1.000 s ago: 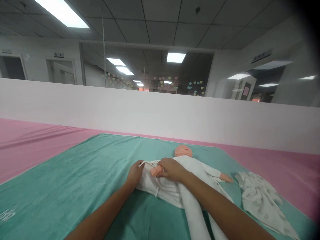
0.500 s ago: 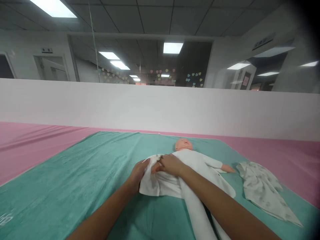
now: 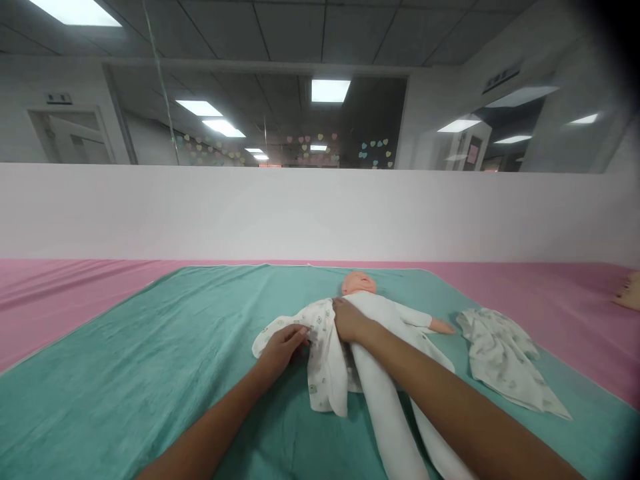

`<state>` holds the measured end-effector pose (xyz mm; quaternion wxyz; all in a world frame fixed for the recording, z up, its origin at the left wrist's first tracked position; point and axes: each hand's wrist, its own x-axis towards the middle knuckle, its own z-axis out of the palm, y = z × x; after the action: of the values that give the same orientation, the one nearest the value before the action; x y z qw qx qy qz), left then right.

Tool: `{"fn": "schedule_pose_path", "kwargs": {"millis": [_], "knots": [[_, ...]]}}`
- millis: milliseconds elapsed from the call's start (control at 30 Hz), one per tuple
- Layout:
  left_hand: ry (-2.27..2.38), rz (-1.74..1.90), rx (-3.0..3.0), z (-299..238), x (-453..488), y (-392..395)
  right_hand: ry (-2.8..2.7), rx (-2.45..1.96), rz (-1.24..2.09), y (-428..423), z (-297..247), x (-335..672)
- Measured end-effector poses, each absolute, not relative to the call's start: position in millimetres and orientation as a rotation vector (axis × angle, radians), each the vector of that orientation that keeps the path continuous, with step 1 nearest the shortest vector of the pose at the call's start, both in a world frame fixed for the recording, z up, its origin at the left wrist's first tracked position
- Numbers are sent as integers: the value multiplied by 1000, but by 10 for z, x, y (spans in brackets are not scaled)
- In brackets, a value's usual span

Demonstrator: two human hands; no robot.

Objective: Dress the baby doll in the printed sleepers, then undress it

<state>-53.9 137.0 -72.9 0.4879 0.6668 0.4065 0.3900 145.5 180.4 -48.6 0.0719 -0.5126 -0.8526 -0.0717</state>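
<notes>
A baby doll lies on its back with its head away from me, dressed in white. One doll arm stretches out to the right from a white sleeve. On its left side a white baby top with a small print is spread out and partly folded over. My left hand pinches the top's edge near the sleeve; a bit of pinkish red shows by the fingertips, too small to make out. My right hand is closed on the cloth at the doll's side, its fingers mostly hidden.
A pale printed cloth lies crumpled to the doll's right. Under everything is a green sheet over a pink cover. A low white wall runs behind. A beige shape is cut off at the right edge.
The top's left part has been turned over, so its printed side shows and a flap hangs toward me. My hands have moved apart slightly. The view has shifted a little right.
</notes>
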Motion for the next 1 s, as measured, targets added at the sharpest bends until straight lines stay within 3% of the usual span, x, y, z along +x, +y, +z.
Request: {"fn": "schedule_pose_path", "kwargs": {"millis": [233, 567, 767, 1000], "knots": [[1111, 980, 2154, -904, -447, 1445, -2504, -1604, -271, 1833, -462, 1482], [970, 780, 2573, -882, -420, 1357, -2178, -1473, 410, 1843, -427, 1428], [856, 731, 2654, -836, -394, 1292, -2232, -1627, 178, 1815, -498, 1370], [978, 828, 2517, -932, -438, 1363, -1766, -1876, -25, 1837, -293, 1806]]}}
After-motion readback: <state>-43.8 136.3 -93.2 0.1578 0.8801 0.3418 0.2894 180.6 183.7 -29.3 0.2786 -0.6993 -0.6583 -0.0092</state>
